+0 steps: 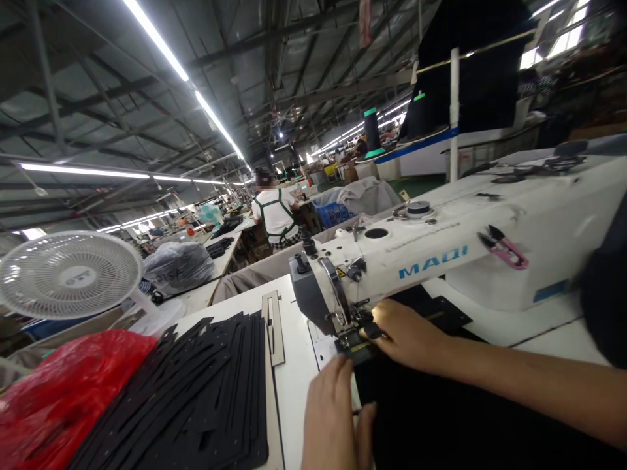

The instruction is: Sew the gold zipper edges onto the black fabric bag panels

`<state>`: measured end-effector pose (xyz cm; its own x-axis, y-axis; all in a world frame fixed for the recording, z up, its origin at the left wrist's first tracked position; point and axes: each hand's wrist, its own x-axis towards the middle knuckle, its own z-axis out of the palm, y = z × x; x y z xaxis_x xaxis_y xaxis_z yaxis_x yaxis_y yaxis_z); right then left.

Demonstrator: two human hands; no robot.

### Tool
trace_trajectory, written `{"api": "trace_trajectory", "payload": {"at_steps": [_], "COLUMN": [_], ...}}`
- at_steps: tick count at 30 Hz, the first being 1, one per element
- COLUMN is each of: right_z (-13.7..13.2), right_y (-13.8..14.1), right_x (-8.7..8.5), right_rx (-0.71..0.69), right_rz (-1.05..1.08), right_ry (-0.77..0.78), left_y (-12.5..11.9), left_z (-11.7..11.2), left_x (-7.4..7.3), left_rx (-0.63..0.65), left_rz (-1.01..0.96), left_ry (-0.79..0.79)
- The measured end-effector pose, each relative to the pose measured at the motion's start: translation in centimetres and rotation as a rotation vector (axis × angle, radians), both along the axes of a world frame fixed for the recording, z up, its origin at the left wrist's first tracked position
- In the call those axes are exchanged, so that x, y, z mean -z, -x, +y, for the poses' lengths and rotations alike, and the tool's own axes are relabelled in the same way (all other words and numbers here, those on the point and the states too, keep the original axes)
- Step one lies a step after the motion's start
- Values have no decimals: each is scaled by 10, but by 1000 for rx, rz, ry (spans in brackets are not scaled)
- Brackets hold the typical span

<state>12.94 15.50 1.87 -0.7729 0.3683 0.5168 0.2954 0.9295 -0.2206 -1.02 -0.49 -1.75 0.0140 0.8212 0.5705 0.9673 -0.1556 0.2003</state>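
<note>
A white sewing machine [441, 251] stands across the table, its needle head at the left end. Black fabric [441, 418] lies under the presser foot and spreads toward me. My left hand [333, 418] lies flat on the near edge of this fabric, fingers stretched toward the needle plate. My right hand [404, 333] reaches in from the right under the machine arm, its fingers curled and pressing the black fabric right beside the presser foot [350, 326].
A stack of black cut pieces [196, 398] lies left of the needle, with a red plastic bag [59, 391] beyond it. A white fan [68, 274] stands at far left. Pink snips [504, 248] rest on the machine. A person in a white top [274, 212] works farther back.
</note>
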Motion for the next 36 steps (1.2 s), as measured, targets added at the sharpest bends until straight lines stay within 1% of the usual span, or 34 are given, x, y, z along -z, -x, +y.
{"api": "trace_trajectory", "payload": {"at_steps": [1,3,5,7,14,22,25,29,36], "right_z": [-6,-18,-24,-26,-30,-29,-25,-22,-21], "right_y": [0,-1,-1,1,6,5,8,12,14], "right_x": [5,14,21,23,16,12,13,15,16], "right_rx": [-54,-132,-131,-110,-84,-70,-72,-77,-110], "right_rz": [-10,-18,-24,-51,-137,-168,-172,-151,-86], "right_ry": [8,28,35,17,-15,-31,-33,-33,-54], "left_y": [6,12,13,11,8,16,18,20,16], "left_z": [3,13,22,27,28,34,39,43,42], "left_x": [-4,-8,-10,-12,-19,-20,-18,-17,-17], "left_rx": [-33,-38,-24,-25,17,94,73,48,-12], "left_rz": [29,88,116,124,124,147,144,143,121], "left_ry": [-4,11,27,40,94,34,15,38,50]}}
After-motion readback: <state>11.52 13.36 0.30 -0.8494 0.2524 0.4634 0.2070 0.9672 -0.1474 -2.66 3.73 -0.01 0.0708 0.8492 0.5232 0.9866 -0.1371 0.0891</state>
